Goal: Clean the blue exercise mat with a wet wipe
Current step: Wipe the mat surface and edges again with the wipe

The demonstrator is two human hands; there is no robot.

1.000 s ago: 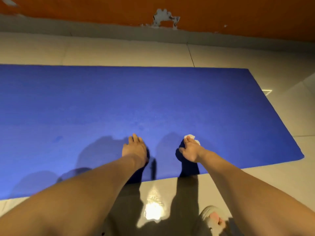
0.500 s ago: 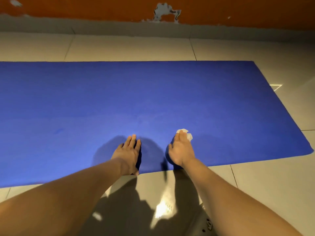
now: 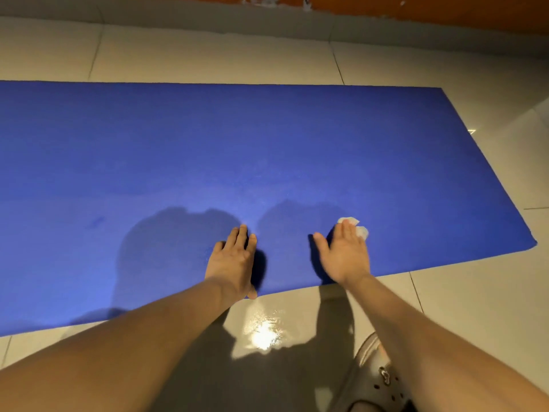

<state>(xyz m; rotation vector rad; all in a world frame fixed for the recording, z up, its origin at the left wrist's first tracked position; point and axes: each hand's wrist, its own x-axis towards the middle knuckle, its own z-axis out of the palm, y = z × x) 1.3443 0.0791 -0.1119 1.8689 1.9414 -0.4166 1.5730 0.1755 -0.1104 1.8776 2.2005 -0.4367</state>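
A blue exercise mat (image 3: pixel 237 150) lies flat across the tiled floor, running off the left edge of view. My left hand (image 3: pixel 233 260) rests flat on the mat near its front edge, fingers straight. To its right, my right hand (image 3: pixel 346 254) presses a small white wet wipe (image 3: pixel 356 227) onto the mat with straight fingers. Only the wipe's far edge shows beyond the fingertips. A small dark spot (image 3: pixel 96 221) marks the mat at the left.
Pale glossy floor tiles (image 3: pixel 475 298) surround the mat, with a bright light reflection (image 3: pixel 264 334) just in front of it. A grey clog on my foot (image 3: pixel 383 379) stands at the lower right. A grey skirting and orange wall (image 3: pixel 445 13) run along the back.
My right hand has slid the wipe to the right along the mat's front part. My left hand stays flat near the front edge. The view has shifted slightly.
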